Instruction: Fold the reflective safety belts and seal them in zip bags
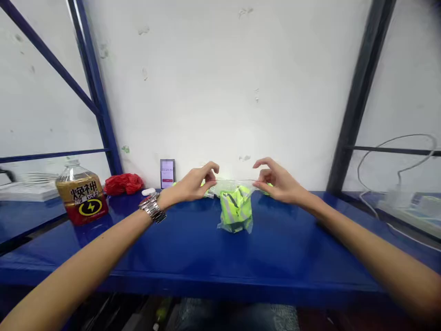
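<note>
Currently, the left hand (191, 185) and right hand (278, 182) pinch opposite ends of the clear bag (236, 210)'s top edge; the bag, containing a yellow-green garment (241, 204), is over the middle of the table (285, 253). Hold the edge level, with equal tension at both pinches.

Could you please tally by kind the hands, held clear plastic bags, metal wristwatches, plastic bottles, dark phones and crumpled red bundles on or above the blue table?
Left hand and right hand: 2
Clear plastic bag with yellow-green contents: 1
Silver metal wristwatch: 1
Plastic bottle with gold-and-red label: 1
Dark phone: 1
Crumpled red bundle: 1
Total: 7
</note>
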{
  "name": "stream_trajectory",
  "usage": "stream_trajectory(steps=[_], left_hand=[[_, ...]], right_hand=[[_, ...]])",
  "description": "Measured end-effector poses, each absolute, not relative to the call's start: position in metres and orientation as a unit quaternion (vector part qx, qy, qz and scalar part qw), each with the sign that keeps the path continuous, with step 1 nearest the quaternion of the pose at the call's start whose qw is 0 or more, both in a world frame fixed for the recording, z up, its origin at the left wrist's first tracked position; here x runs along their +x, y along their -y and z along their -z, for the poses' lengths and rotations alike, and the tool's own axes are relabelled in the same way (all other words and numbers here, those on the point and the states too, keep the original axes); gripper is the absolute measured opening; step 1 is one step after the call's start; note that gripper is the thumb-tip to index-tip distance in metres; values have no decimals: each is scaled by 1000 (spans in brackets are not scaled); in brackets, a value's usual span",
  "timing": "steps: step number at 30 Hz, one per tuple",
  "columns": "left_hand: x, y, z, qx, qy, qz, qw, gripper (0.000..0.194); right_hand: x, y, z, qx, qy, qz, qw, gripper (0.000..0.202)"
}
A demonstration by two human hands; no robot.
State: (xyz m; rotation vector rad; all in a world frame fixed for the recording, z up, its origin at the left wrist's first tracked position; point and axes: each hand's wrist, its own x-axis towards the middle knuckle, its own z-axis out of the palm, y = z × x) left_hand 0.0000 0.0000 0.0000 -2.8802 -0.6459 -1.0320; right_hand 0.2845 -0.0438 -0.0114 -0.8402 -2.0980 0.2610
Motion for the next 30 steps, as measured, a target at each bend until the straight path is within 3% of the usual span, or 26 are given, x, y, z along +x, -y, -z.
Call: stream_trajectory(steps=[6, 11, 16, 24, 30], left_hand=[[2, 4, -1, -924, 217, 316, 0, 24], [1, 3, -2, -921, 239, 302, -66, 33], [2, 4, -8, -935, 232, 260, -71, 23], [0, 1, -4, -949, 194, 243, 60, 19], [0, 13, 1, -949, 206, 217, 103, 21]], right_hand=[[284, 43, 17, -319, 829, -117, 444, 31], [285, 47, 10, -350, 841, -134, 390, 29], [278, 50, 1, -356, 863, -120, 337, 27], [278, 47, 0, -339, 885, 35, 318, 16], [276, 46, 3, -327, 895, 77, 293, 11]])
